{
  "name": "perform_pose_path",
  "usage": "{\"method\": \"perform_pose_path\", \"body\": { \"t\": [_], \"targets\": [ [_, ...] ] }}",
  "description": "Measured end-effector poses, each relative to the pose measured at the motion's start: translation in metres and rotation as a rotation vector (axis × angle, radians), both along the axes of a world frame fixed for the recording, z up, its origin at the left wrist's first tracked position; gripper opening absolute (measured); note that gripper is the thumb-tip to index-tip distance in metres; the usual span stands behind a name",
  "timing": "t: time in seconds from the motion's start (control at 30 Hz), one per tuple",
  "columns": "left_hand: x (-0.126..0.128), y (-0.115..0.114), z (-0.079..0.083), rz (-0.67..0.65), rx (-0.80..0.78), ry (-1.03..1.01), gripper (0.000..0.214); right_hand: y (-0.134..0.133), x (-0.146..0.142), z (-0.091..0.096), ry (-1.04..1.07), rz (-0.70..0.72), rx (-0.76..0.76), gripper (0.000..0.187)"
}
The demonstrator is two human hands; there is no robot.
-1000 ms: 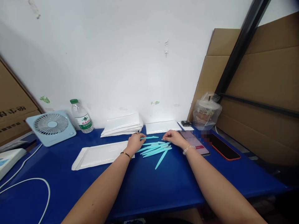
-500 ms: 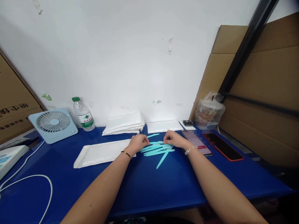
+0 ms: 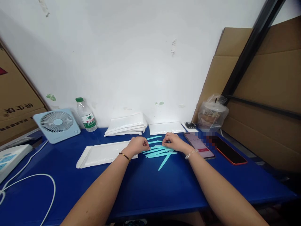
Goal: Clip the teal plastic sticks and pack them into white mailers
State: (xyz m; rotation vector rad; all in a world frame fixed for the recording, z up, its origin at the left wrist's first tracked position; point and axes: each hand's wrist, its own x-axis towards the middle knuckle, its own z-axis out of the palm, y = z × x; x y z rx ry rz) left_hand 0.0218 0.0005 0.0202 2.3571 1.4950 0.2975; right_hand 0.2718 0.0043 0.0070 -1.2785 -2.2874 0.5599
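Observation:
Several thin turquoise eyebrow razors [image 3: 157,153] lie in a loose pile on the blue table, with one angled towards me. My left hand [image 3: 138,146] is closed in a pinch at the left end of a razor at the back of the pile. At the right end of that same razor, my right hand [image 3: 173,142] is pinched too, its fingertips partly covering it. Two more razors lie apart behind it, roughly side by side. A white padded mailer [image 3: 103,153] lies flat under and left of my left hand.
White mailers [image 3: 127,124] are stacked by the wall, with another white packet [image 3: 166,128] beside them. A fan [image 3: 57,125] and a water bottle [image 3: 87,116] stand left. Two phones [image 3: 199,146] [image 3: 229,150] and a bagged cup [image 3: 213,116] are right. A white cable [image 3: 53,188] crosses the left side.
One razor now lies set apart behind the pile, below the rearmost one. Both hands have shifted slightly and pinch another razor. The view has turned a little left.

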Motion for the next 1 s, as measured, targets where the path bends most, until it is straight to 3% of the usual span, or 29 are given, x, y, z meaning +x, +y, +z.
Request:
{"method": "perform_pose_path", "body": {
  "t": [0.13,0.23,0.43,0.67,0.87,1.0],
  "targets": [
    [0.002,0.002,-0.004,0.048,0.035,0.003,0.017,-0.002,-0.003,0.0,-0.014,0.031,-0.04,0.012],
    [0.008,0.001,-0.006,0.013,0.064,-0.035,0.015,-0.003,-0.005,0.0,0.021,-0.018,-0.016,0.018],
    [0.023,-0.002,-0.007,0.009,0.153,-0.055,0.019,-0.002,-0.005,0.005,-0.017,0.034,-0.001,0.015],
    [0.033,-0.005,-0.005,0.061,0.189,-0.045,0.02,0.005,0.013,0.004,0.01,0.021,0.0,0.016],
    [0.024,0.001,-0.009,0.107,0.156,-0.062,0.018,0.01,0.032,0.001,0.053,-0.113,-0.022,0.019],
    [0.025,0.0,-0.012,0.076,0.211,-0.082,0.019,0.003,0.041,0.009,0.016,-0.049,-0.051,0.019]
  ]
}}
